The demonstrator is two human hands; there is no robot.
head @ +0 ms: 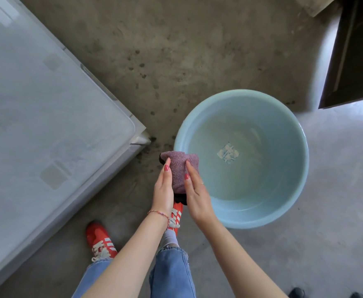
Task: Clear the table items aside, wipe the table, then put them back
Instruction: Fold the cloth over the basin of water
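Cloth point(177, 172), mauve and bunched, sits sandwiched between the two hands, held over the floor point(176, 50) just at the near-left rim of a pale blue basin point(283, 117). Left hand point(164, 190) presses its flat, straight fingers against the cloth's left side; right hand point(195, 192) presses likewise against the right side, thumb laid on top, a ring on one finger. Both palms face each other with the cloth squeezed between. A braided bracelet point(158, 212) circles the left wrist. Water lies shallow in the basin. To the left stands the pale worktop point(47, 104), its rounded corner near the cloth. Below the hands are red shoes point(99, 241) and blue jeans point(172, 274).
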